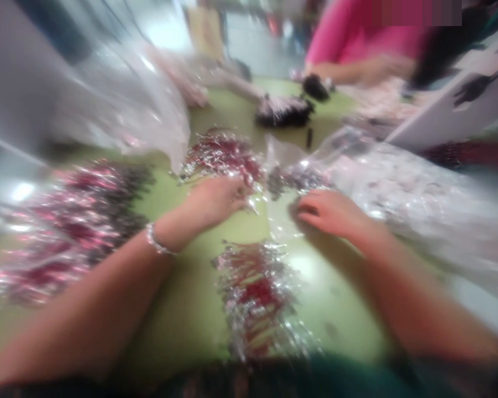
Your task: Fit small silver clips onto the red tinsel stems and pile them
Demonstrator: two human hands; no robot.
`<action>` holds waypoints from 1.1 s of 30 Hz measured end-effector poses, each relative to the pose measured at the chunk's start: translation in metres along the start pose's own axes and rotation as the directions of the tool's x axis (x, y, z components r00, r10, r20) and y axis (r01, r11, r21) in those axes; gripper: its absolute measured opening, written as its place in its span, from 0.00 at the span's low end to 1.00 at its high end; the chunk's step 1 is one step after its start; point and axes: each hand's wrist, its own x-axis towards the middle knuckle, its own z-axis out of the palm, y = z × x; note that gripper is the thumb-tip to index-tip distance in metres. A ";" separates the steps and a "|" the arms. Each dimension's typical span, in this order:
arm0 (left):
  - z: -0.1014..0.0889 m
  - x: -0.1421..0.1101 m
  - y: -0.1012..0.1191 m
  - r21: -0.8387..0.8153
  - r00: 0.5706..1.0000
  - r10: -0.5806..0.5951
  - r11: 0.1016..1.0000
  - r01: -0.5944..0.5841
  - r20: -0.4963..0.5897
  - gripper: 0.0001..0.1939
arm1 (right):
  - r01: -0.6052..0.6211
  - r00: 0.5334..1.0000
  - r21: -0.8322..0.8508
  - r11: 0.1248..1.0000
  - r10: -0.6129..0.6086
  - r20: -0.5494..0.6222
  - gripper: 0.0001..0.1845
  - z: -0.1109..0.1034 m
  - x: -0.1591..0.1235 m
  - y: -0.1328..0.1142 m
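Observation:
My left hand (219, 200), with a pale bracelet (155, 239) at the wrist, is at the near edge of a heap of thin dark-red pieces with shiny silvery ends (222, 155). Its fingers are curled together; blur hides what they hold. To the right, my right hand (332, 213) is low over the table beside a clear plastic bag (290, 149) with small greyish parts at its mouth. These fingers are bent and close together, their tips too blurred to show any item. Between my forearms lies a row of similar red and silvery pieces (259, 296).
A large pink-red bundle with dark ends (78, 226) lies left on the green table (170, 309). Clear plastic sheeting (128, 105) stands behind it. A filled bag (419, 188) lies right. Dark-tipped bunches (284, 110) lie at the back, near a person in pink (357, 44).

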 end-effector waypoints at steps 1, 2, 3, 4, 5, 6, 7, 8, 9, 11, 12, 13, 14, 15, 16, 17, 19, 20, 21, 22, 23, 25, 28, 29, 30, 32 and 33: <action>-0.001 0.000 0.003 -0.007 1.000 -0.014 1.000 0.014 -0.024 0.13 | -0.007 1.000 -0.036 0.999 0.007 0.008 0.08 0.002 0.000 -0.003; -0.001 -0.001 0.006 -0.018 0.999 -0.010 1.000 0.009 -0.038 0.13 | -0.021 1.000 -0.072 0.997 0.021 0.006 0.08 0.005 0.000 -0.007; -0.001 -0.001 0.009 -0.023 0.999 0.018 1.000 -0.019 -0.036 0.13 | -0.036 0.999 -0.107 0.994 0.036 -0.001 0.08 0.007 0.001 -0.011; 0.000 -0.002 0.013 -0.012 0.998 0.064 0.998 -0.064 -0.015 0.12 | -0.045 0.999 -0.134 0.990 0.045 -0.008 0.10 0.008 0.001 -0.015; 0.002 -0.002 0.016 0.019 0.994 0.112 0.993 -0.113 0.018 0.10 | -0.050 0.999 -0.149 0.988 0.048 -0.017 0.11 0.009 0.001 -0.019; 0.005 -0.002 0.019 0.066 0.987 0.150 0.986 -0.153 0.058 0.09 | -0.056 0.998 -0.150 0.987 0.053 -0.028 0.12 0.010 0.001 -0.023; 0.007 -0.002 0.021 0.119 0.981 0.167 0.977 -0.178 0.096 0.10 | -0.069 0.997 -0.132 0.989 0.064 -0.041 0.12 0.009 0.001 -0.026; 0.010 -0.002 0.024 0.166 0.978 0.165 0.969 -0.185 0.124 0.11 | -0.091 0.995 -0.096 0.991 0.086 -0.056 0.12 0.009 0.000 -0.029; 0.013 -0.001 0.025 0.198 0.978 0.155 0.963 -0.181 0.137 0.11 | -0.119 0.990 -0.046 0.992 0.115 -0.075 0.12 0.008 0.000 -0.032; 0.017 0.000 0.028 0.209 0.980 0.138 0.964 -0.166 0.141 0.12 | -0.168 0.977 0.077 0.983 0.176 -0.117 0.11 0.007 -0.001 -0.038; 0.018 0.001 0.028 0.197 0.980 0.136 0.967 -0.163 0.145 0.11 | -0.174 0.972 0.136 0.975 0.192 -0.135 0.11 0.007 -0.002 -0.040; 0.019 0.001 0.028 0.184 0.980 0.136 0.969 -0.162 0.147 0.11 | -0.164 0.970 0.184 0.969 0.193 -0.151 0.10 0.007 -0.002 -0.042; 0.019 0.002 0.028 0.173 0.980 0.140 0.971 -0.164 0.142 0.11 | -0.145 0.970 0.220 0.965 0.183 -0.162 0.10 0.008 -0.003 -0.044; 0.018 0.002 0.028 0.162 0.982 0.145 0.973 -0.163 0.118 0.10 | -0.125 0.971 0.248 0.961 0.170 -0.171 0.09 0.009 -0.003 -0.045; 0.018 0.002 0.027 0.149 0.986 0.148 0.976 -0.158 0.075 0.10 | -0.105 0.972 0.273 0.956 0.157 -0.176 0.09 0.010 -0.003 -0.046; 0.016 0.002 0.026 0.127 0.990 0.142 0.982 -0.143 0.012 0.10 | -0.092 0.971 0.300 0.949 0.152 -0.183 0.08 0.010 -0.003 -0.047; 0.013 0.001 0.023 0.036 0.987 0.087 0.996 -0.083 -0.135 0.09 | -0.080 0.966 0.372 0.925 0.163 -0.199 0.08 0.011 -0.003 -0.048; 0.011 0.001 0.022 -0.035 0.979 0.042 0.998 -0.050 -0.199 0.09 | -0.079 0.962 0.415 0.906 0.178 -0.207 0.07 0.011 -0.002 -0.048; 0.010 0.000 0.021 -0.117 0.968 -0.007 0.993 -0.023 -0.249 0.08 | -0.079 0.957 0.459 0.885 0.196 -0.212 0.07 0.011 -0.002 -0.049; 0.009 -0.001 0.021 -0.199 0.958 -0.047 0.980 -0.010 -0.282 0.08 | -0.082 0.954 0.498 0.864 0.212 -0.212 0.08 0.010 -0.002 -0.049; 0.009 -0.002 0.022 -0.273 0.952 -0.070 0.962 -0.015 -0.298 0.09 | -0.085 0.952 0.530 0.844 0.225 -0.206 0.08 0.010 -0.002 -0.050; 0.012 -0.004 0.024 -0.373 0.957 -0.054 0.926 -0.058 -0.285 0.10 | -0.086 0.953 0.570 0.817 0.235 -0.192 0.09 0.008 -0.003 -0.053; 0.023 -0.008 0.032 -0.418 0.982 0.049 0.900 -0.122 -0.183 0.11 | -0.035 0.939 0.579 0.814 0.225 -0.260 0.08 0.008 -0.005 -0.058; 0.027 -0.009 0.034 -0.426 0.985 0.075 0.895 -0.135 -0.154 0.11 | -0.008 0.926 0.572 0.820 0.221 -0.305 0.08 0.009 -0.006 -0.060; 0.030 -0.010 0.036 -0.437 0.986 0.091 0.888 -0.143 -0.136 0.11 | 0.016 0.912 0.563 0.826 0.219 -0.347 0.08 0.010 -0.007 -0.062; 0.035 -0.012 0.039 -0.458 0.988 0.094 0.878 -0.141 -0.124 0.11 | 0.040 0.901 0.547 0.836 0.207 -0.382 0.09 0.013 -0.008 -0.064; 0.036 -0.012 0.040 -0.465 0.989 0.086 0.875 -0.133 -0.121 0.11 | 0.039 0.906 0.542 0.839 0.200 -0.374 0.09 0.014 -0.008 -0.065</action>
